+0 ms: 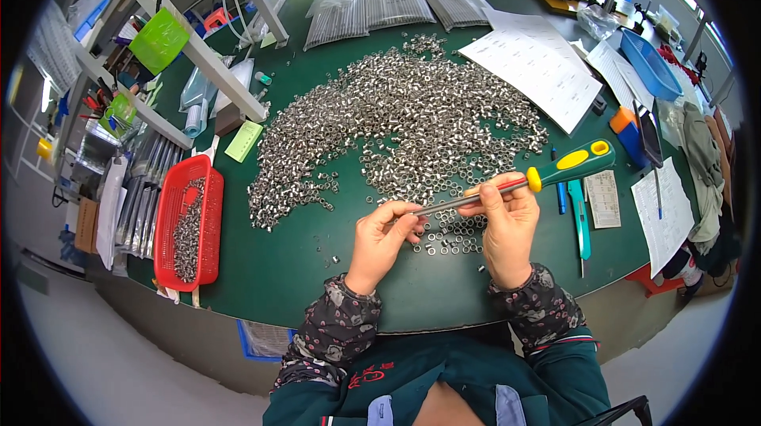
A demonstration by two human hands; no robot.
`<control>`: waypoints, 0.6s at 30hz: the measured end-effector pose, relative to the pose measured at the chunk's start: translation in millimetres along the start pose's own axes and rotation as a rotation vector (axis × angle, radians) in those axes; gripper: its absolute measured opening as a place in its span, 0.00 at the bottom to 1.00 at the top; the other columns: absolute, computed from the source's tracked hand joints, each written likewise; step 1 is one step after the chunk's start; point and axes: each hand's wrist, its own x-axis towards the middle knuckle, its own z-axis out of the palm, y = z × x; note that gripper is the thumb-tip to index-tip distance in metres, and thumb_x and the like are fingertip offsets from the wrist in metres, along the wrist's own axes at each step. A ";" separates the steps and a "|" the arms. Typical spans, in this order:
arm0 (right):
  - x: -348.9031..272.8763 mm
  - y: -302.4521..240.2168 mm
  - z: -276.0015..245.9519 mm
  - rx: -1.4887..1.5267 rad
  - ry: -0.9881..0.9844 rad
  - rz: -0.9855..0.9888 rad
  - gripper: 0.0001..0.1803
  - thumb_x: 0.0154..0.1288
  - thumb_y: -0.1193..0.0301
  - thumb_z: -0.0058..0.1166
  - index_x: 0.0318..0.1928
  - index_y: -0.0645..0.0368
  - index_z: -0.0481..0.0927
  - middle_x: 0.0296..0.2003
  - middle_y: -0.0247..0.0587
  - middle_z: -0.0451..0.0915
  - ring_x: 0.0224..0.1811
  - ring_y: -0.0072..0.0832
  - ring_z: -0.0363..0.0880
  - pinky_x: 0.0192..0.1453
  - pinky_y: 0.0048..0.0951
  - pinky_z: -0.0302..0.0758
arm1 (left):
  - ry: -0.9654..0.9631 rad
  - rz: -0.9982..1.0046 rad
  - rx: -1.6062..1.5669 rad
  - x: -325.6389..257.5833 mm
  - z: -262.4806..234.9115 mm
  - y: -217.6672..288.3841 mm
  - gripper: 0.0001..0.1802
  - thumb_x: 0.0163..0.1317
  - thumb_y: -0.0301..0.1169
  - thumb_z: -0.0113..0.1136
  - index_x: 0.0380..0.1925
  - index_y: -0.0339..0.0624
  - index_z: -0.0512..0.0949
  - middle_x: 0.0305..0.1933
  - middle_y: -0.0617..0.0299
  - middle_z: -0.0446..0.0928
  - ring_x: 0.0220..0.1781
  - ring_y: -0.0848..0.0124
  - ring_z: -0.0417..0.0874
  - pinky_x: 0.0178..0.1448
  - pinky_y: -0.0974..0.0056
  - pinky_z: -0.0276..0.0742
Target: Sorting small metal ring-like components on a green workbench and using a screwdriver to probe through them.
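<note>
My right hand (509, 228) is closed around the shaft of a screwdriver (577, 164) with a green and yellow handle. Its handle points up to the right, and the long shaft slants down to the left, red-sleeved near the grip. At the shaft's far end, my left hand (379, 242) pinches with thumb and fingertips; whether a small part sits between them is too small to tell. Beyond both hands spreads a wide heap of small metal rings (428, 121), with loose ones lying just under the shaft.
A red basket (162, 244) of small metal parts stands left on the green table (269, 279). Right of the heap lie paper sheets (539, 69), a teal utility knife (580, 224) and a blue pen (561, 196). Bagged metal rods (396, 6) lie at the back.
</note>
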 end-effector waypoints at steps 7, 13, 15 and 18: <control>-0.9 -1.9 -0.7 0.006 -0.010 0.033 0.05 0.63 0.75 0.49 0.34 0.64 0.69 0.28 0.43 0.77 0.28 0.24 0.79 0.32 0.22 0.80 | 0.068 0.516 0.694 4.7 -0.1 0.7 0.10 0.52 0.25 0.61 0.35 0.36 0.75 0.28 0.59 0.76 0.30 0.72 0.77 0.31 0.70 0.75; -0.2 0.2 -0.2 0.000 0.007 0.007 0.05 0.63 0.75 0.49 0.34 0.64 0.69 0.28 0.43 0.77 0.28 0.24 0.79 0.32 0.23 0.80 | 0.053 0.272 0.377 4.1 4.7 4.0 0.09 0.49 0.24 0.63 0.31 0.37 0.76 0.31 0.57 0.75 0.30 0.68 0.75 0.31 0.65 0.72; -0.4 0.1 -0.4 0.004 -0.002 0.009 0.05 0.63 0.75 0.49 0.34 0.64 0.69 0.28 0.43 0.77 0.28 0.24 0.79 0.31 0.23 0.80 | -0.002 0.146 0.327 3.7 -1.5 3.2 0.09 0.48 0.24 0.64 0.30 0.37 0.76 0.32 0.57 0.75 0.30 0.67 0.75 0.32 0.64 0.72; -0.4 -1.3 -0.6 0.003 -0.016 0.025 0.05 0.63 0.75 0.49 0.34 0.64 0.69 0.28 0.43 0.77 0.27 0.24 0.79 0.31 0.22 0.80 | -0.039 0.279 0.540 3.2 -5.2 3.0 0.12 0.47 0.24 0.65 0.34 0.38 0.76 0.33 0.58 0.75 0.34 0.65 0.76 0.37 0.65 0.73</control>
